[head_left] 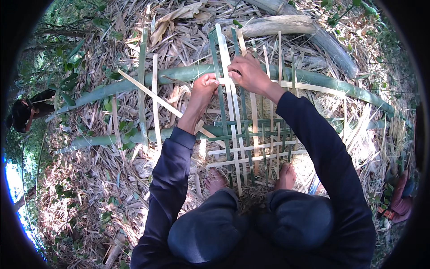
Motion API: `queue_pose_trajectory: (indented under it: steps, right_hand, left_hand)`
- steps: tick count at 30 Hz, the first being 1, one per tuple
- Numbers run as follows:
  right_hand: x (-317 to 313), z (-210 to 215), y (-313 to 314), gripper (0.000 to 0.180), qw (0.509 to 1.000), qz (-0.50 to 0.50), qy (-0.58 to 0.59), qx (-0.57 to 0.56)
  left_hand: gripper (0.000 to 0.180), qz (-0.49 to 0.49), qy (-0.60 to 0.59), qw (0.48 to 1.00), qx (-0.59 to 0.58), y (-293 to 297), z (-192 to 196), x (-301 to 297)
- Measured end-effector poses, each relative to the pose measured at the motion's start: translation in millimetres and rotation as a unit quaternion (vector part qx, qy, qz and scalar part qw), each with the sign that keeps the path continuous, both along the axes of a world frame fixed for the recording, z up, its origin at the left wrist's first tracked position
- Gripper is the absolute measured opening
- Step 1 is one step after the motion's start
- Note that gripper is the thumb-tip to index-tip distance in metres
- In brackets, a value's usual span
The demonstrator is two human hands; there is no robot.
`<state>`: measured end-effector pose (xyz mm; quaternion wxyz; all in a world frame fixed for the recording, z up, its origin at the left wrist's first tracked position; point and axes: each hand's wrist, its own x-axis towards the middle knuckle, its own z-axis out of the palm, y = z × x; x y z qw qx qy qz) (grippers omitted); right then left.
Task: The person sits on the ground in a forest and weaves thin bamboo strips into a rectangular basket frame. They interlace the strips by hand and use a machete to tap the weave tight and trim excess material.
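Observation:
Thin green and pale bamboo strips lie crossed over and under each other in an open lattice (244, 136) in front of my feet. A pale cross strip (309, 87) runs through the upright strips at the far part. Its left end sits at the fingertips of my left hand (204, 92), which is closed in a pinch beside a green upright strip (214, 54). My right hand (249, 75) is bent over the uprights, its fingers closed on bamboo strip at the wide pale upright (222, 49). My right palm hides part of the cross strip.
Two green bamboo poles (174, 74) (96, 141) lie crosswise under the strips. Loose strips (155, 96) rest at the left, one slanting past my left wrist. Dry husks cover the ground, and thick culms (280, 26) lie at the far side. Part of another person (400, 197) shows at the right edge.

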<state>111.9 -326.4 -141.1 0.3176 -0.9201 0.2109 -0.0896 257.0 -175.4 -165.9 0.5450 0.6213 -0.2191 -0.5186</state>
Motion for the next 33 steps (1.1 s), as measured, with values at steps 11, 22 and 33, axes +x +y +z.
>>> queue_pose_trajectory:
  steps: [11, 22, 33]
  right_hand:
    - [-181.5, 2.8, -56.2, 0.019, 0.961, -0.233, -0.059, -0.136]
    - [-233.2, -8.8, -79.8, 0.018, 0.965, -0.157, 0.144, -0.150]
    - [-237.0, -21.0, -104.2, 0.019, 0.977, -0.161, 0.138, 0.005]
  left_hand:
    - [0.029, -0.008, -0.031, 0.999, 0.028, 11.0, -3.2, -3.4]
    - [0.030, -0.003, -0.093, 0.992, 0.083, 33.6, 5.2, -25.2]
    - [0.020, 0.060, -0.073, 0.986, 0.136, 38.8, -10.2, -76.3]
